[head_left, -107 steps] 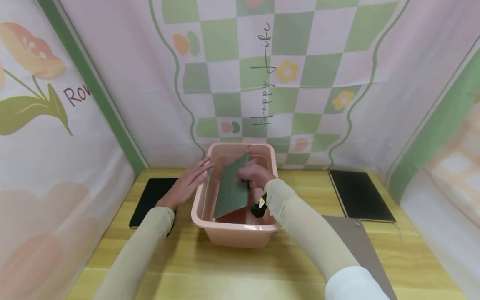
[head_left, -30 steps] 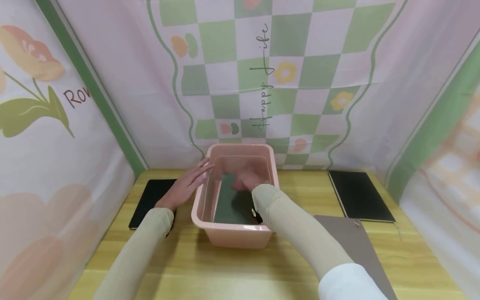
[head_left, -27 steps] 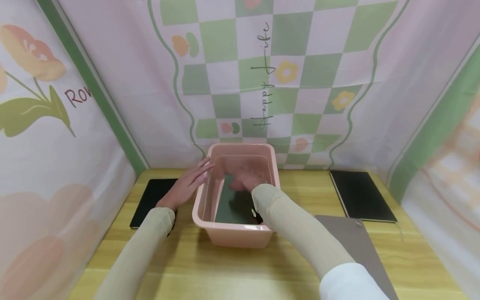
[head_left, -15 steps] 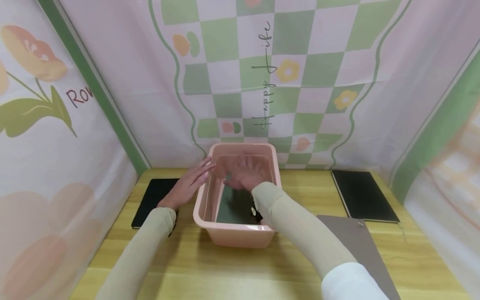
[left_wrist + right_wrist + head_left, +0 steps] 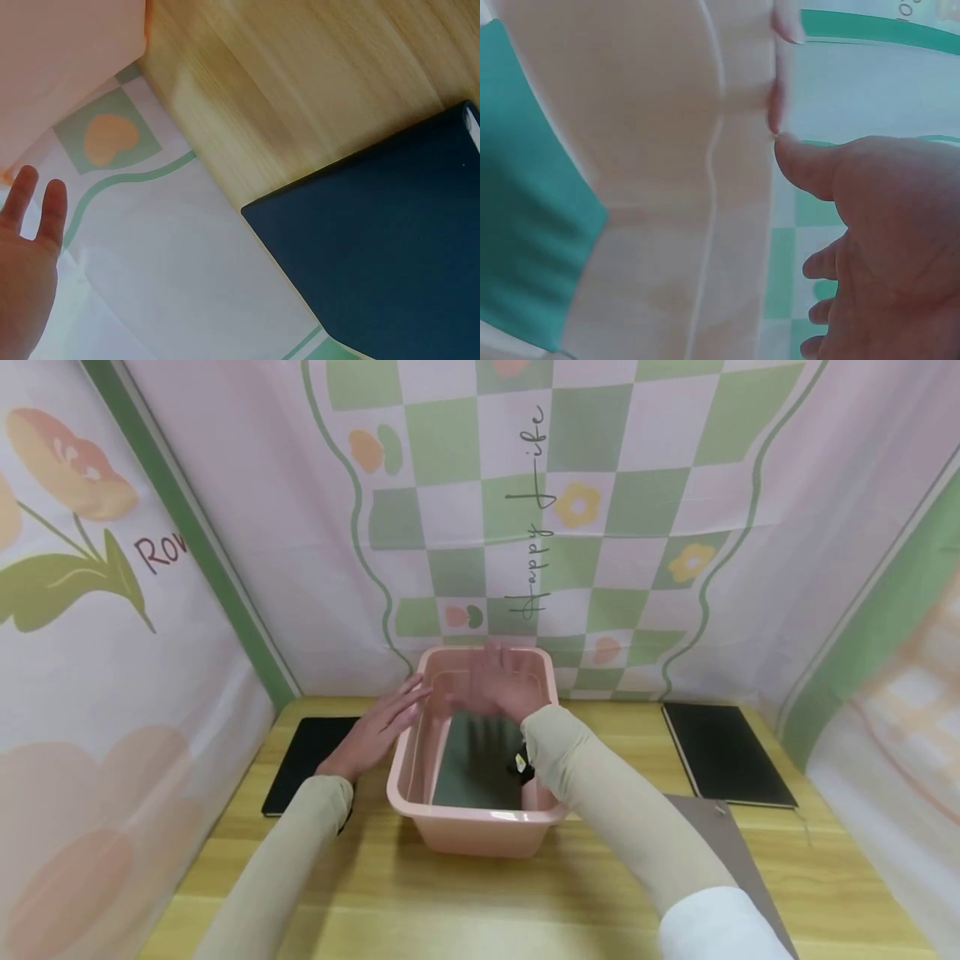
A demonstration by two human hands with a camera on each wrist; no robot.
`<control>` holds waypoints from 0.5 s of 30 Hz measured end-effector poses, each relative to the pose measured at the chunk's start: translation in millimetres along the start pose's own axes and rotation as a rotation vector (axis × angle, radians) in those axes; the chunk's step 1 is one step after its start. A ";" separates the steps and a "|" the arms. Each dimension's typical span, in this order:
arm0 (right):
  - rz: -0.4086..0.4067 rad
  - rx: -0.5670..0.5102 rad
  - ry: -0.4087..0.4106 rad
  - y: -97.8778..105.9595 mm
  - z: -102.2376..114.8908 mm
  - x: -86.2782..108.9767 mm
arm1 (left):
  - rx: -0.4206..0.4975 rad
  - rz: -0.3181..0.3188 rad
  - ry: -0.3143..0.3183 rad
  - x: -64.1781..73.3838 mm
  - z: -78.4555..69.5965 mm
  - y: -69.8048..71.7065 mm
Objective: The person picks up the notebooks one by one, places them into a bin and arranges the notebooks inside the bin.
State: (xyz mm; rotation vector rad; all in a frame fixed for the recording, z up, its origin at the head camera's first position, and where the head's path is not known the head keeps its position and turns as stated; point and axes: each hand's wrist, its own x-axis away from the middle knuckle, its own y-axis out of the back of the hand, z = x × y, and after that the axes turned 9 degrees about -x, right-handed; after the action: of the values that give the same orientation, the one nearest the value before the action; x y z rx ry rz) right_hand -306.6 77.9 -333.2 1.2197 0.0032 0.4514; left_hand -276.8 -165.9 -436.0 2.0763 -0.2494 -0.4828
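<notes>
A dark green notebook (image 5: 467, 772) lies in the bottom of the pink plastic basin (image 5: 480, 839); the right wrist view shows a corner of the notebook (image 5: 532, 210). Above it, at the far end of the basin, my right hand (image 5: 501, 683) is blurred, its fingers extended and holding nothing. In the right wrist view the right hand (image 5: 900, 247) is beside the basin's wall, thumb stretched out. My left hand (image 5: 373, 733) rests with straight fingers against the basin's left rim. Two fingers of the left hand (image 5: 28, 270) show in the left wrist view.
A black notebook (image 5: 303, 760) lies left of the basin, partly behind the left hand. Another black notebook (image 5: 727, 752) is at the table's right. A grey-brown flat cover (image 5: 720, 839) lies partly under the right forearm. Printed fabric (image 5: 517, 527) hangs behind the table.
The green notebook, held tilted by the right hand at first, now lies flat in the basin. My right hand has let go, spread its fingers and risen. The left hand has stayed put.
</notes>
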 end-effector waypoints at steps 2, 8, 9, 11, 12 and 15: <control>-0.021 -0.021 0.008 5.0 0.8 1.1 | -0.001 -0.003 -0.002 0.2 -0.7 0.5; -0.077 0.102 0.024 15.6 -0.9 2.4 | -0.004 -0.018 -0.001 0.9 -0.3 0.1; -0.093 0.118 0.032 16.8 -1.9 2.2 | -0.005 -0.021 -0.001 1.0 0.1 -0.2; -0.116 0.132 0.046 19.1 -4.0 3.1 | -0.004 -0.026 -0.005 1.2 0.4 -0.5; -0.122 0.130 0.051 20.5 -5.0 4.2 | -0.005 -0.026 -0.007 1.1 0.8 -0.6; -0.123 0.112 0.062 25.7 -7.0 10.5 | 0.000 -0.020 -0.012 1.3 -0.4 0.1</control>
State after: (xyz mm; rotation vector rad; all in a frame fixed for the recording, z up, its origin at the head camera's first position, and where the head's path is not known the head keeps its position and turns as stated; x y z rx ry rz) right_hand -307.3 94.6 -310.0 1.3076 0.1572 0.3856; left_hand -275.4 -166.1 -436.0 2.0783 -0.2359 -0.5067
